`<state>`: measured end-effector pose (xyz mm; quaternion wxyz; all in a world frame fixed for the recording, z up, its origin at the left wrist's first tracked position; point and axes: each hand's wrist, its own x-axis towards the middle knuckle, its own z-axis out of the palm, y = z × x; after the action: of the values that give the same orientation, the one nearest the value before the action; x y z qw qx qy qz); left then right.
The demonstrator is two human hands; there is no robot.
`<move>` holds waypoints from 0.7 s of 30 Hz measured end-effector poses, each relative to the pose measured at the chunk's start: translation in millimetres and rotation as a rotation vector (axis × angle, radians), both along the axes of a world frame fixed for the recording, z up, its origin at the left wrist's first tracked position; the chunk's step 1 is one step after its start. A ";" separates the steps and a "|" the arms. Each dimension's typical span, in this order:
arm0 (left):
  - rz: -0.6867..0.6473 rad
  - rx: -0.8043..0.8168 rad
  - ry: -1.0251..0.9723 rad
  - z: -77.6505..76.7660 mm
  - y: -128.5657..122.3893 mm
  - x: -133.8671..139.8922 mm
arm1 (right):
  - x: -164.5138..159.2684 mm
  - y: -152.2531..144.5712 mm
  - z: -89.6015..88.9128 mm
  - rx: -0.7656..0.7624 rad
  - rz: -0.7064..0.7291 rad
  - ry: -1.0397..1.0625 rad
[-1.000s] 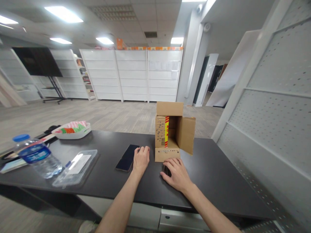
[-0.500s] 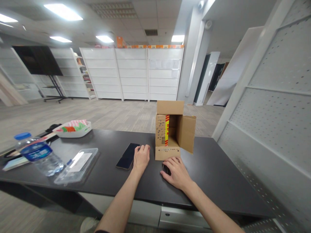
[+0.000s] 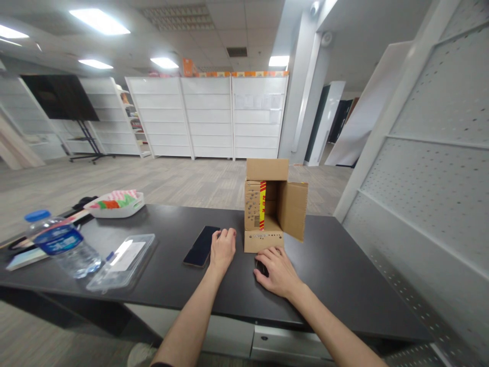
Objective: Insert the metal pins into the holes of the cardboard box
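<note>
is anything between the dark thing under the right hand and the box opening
Yes: beyond the dark object come the fingers of the right hand, then the lower flap of the cardboard box, spread out below the opening. The fingers overlap the flap's edge in view; contact is unclear.

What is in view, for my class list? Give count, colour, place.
Table: one, black, centre.
Cardboard box: one, brown, open, on table.
Phone: one, dark, left of box.
Mouse-like object: one, black, by box's front.
Bottle: one, clear, table's left.
Flat case: one, clear, right of bottle.
Basket: one, white, table's back left.
Packets: several, multicoloured, in basket.
Clutter: several, mixed colours, behind bottle.
Drawers: count unclear, grey, under table.
Screen: one, black, far left.
Shelves: several, white, background.
Small boxes: several, orange, atop shelves.
Lights: several, white, overhead.
Perforated panels: several, white, right side.
Floor: one, grey, around table.
Left hand: one, bare, fingers beside phone.
Right hand: one, bare, fingers over mouse-like object.
</note>
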<state>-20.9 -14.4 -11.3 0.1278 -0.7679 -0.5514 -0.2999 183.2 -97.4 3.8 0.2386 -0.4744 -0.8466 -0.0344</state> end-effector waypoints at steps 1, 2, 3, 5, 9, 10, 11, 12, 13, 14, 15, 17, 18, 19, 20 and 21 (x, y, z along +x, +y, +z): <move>-0.001 -0.002 -0.001 0.0 0.0 -0.2 | 0.3 0.2 0.0 -0.001 0.004 0.000; -0.003 -0.004 -0.002 0.1 0.1 -0.3 | 0.7 0.6 -0.1 0.000 0.009 0.002; -0.004 -0.004 -0.003 0.1 0.2 -0.5 | 1.0 1.2 -0.4 0.004 0.014 0.002; -0.004 -0.004 -0.007 0.2 0.2 -0.6 | 1.5 2.7 -1.3 0.015 0.019 -0.002; -0.003 -0.002 -0.009 0.6 0.0 -0.5 | -0.4 5.9 -3.8 0.050 0.017 -0.042; -0.003 -0.002 -0.009 0.7 -0.1 -0.5 | -1.5 6.3 -4.4 0.060 0.015 -0.057; -0.003 -0.003 -0.009 0.7 0.0 -0.5 | -2.7 6.4 -4.9 0.070 0.013 -0.073; -0.003 -0.002 -0.010 0.6 0.0 -0.4 | -3.9 6.3 -5.2 0.081 0.008 -0.089; -0.004 -0.001 -0.010 0.4 0.2 -0.5 | -5.1 6.1 -5.5 0.092 0.003 -0.104; -0.005 0.001 -0.011 0.1 0.4 -0.5 | -6.1 5.9 -5.6 0.103 -0.001 -0.115; -0.005 0.004 -0.013 -0.4 0.6 -0.6 | -7.0 5.7 -5.7 0.116 -0.003 -0.123; -0.004 0.011 -0.012 -1.4 1.2 -0.8 | -7.8 6.0 -5.9 0.146 -0.002 -0.129; -0.003 0.013 -0.011 -1.8 1.4 -1.0 | -7.9 6.5 -6.1 0.163 0.002 -0.130; -0.003 0.013 -0.010 -2.2 1.6 -1.1 | -7.6 7.3 -6.6 0.181 0.005 -0.131; -0.003 0.013 -0.009 -2.5 1.8 -1.1 | -6.9 8.3 -7.4 0.200 0.009 -0.129; -0.005 0.011 -0.009 -2.7 1.8 -1.1 | -6.0 9.5 -8.5 0.215 0.011 -0.124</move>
<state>-22.1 -12.6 -14.0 0.1290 -0.7671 -0.5485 -0.3067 177.2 -88.0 -4.7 0.2358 -0.4383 -0.8538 -0.1529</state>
